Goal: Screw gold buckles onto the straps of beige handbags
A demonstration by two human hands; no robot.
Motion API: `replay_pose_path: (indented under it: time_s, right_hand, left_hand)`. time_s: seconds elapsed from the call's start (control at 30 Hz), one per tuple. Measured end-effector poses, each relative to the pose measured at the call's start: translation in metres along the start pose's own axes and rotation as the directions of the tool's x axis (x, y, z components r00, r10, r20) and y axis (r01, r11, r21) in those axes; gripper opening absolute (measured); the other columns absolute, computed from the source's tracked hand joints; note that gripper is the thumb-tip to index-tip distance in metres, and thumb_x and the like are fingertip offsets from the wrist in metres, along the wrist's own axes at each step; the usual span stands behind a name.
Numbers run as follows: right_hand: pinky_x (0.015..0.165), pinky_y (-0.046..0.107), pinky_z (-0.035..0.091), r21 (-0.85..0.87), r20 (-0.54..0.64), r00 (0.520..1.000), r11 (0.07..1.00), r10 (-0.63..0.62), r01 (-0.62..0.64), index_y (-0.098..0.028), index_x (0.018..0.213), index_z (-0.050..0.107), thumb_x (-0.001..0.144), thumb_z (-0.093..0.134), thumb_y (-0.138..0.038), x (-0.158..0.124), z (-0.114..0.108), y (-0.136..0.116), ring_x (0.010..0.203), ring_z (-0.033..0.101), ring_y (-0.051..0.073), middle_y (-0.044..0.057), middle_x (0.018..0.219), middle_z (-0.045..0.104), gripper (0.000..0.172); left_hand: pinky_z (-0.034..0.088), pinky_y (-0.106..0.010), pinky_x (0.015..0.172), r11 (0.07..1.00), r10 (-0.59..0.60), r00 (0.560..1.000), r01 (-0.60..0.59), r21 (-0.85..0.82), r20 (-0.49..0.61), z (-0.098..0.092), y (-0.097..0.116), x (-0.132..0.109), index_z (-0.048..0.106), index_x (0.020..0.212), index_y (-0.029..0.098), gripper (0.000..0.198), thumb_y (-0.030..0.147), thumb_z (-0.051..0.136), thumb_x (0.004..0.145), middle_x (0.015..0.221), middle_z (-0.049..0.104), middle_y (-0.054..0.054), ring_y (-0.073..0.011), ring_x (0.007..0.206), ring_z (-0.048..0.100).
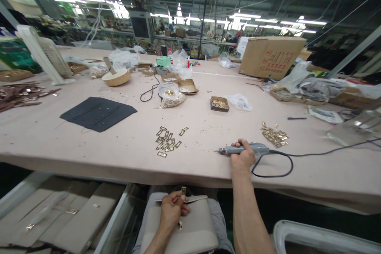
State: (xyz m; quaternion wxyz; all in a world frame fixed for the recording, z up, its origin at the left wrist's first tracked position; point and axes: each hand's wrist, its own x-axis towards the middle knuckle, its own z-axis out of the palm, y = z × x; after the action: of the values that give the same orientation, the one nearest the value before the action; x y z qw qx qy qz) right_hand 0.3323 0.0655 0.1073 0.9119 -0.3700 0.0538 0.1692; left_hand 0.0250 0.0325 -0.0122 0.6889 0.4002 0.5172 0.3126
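On my lap rests a beige handbag with a small metal clasp on its front. My left hand is closed at the bag's flap, pinching a small gold rectangular metal plate that stands up from the fingers. My right hand lies on the table, wrapped around a grey electric screwdriver whose bit points left. A black cord loops from the tool's rear. Left of the bit lies a scattered group of gold rectangular plates. More gold metal fittings are heaped to the right of the tool.
A small open box of fittings and a bag of small parts sit mid-table. Further left lie a black sheet and a white fan. A large carton stands back right. Beige bags fill a bin at lower left.
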Motion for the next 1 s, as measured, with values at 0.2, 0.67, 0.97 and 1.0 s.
replay_pose_path:
  time_s: [0.2, 0.67, 0.97, 1.0]
  right_hand:
    - [0.055, 0.022, 0.054, 0.0, 0.043, 0.999, 1.0, 0.028, -0.028, -0.018, 0.083, 0.053, 0.068, 0.075, -0.013, 0.0016, -0.0041, -0.0046, 0.055, 0.052, 0.005, -0.006, 0.076, 0.06, 0.028]
    - [0.053, 0.022, 0.053, 0.018, 0.033, 0.999, 0.999, 0.032, -0.032, -0.02, 0.08, 0.049, 0.066, 0.074, -0.012, 0.0007, -0.0038, -0.0071, 0.054, 0.051, 0.006, -0.006, 0.074, 0.059, 0.03]
    - [0.052, 0.021, 0.051, 0.024, 0.001, 1.0, 1.0, 0.019, -0.019, -0.018, 0.08, 0.05, 0.064, 0.075, -0.011, -0.0051, 0.0017, -0.0089, 0.055, 0.051, 0.006, -0.004, 0.076, 0.059, 0.031]
    - [0.052, 0.021, 0.051, 0.023, 0.0, 1.0, 1.0, 0.019, -0.019, -0.018, 0.08, 0.05, 0.064, 0.076, -0.012, -0.0053, 0.0019, -0.0086, 0.055, 0.051, 0.006, -0.004, 0.076, 0.059, 0.031]
  left_hand:
    - [0.052, -0.025, 0.042, 1.0, -0.008, 1.0, 0.008, -0.006, -0.003, -0.0006, 0.0027, -0.0013, 0.073, 0.082, 0.011, 0.056, 0.058, 0.085, 0.056, 0.073, 0.074, -0.011, -0.0181, 0.047, 0.066]
    - [0.052, -0.025, 0.042, 1.0, -0.002, 1.0, 0.003, -0.01, 0.008, -0.0025, 0.0006, -0.0021, 0.072, 0.083, 0.01, 0.06, 0.062, 0.086, 0.057, 0.074, 0.074, -0.012, -0.0173, 0.047, 0.066]
    - [0.053, -0.025, 0.044, 1.0, -0.002, 1.0, 0.002, 0.006, 0.004, -0.0035, -0.0016, -0.0024, 0.072, 0.085, 0.009, 0.061, 0.062, 0.085, 0.058, 0.075, 0.074, -0.013, -0.0177, 0.047, 0.066]
    - [0.053, -0.025, 0.044, 1.0, -0.002, 1.0, 0.002, 0.007, 0.005, -0.0034, -0.0016, -0.0023, 0.072, 0.085, 0.009, 0.061, 0.062, 0.085, 0.058, 0.075, 0.074, -0.013, -0.0178, 0.047, 0.066]
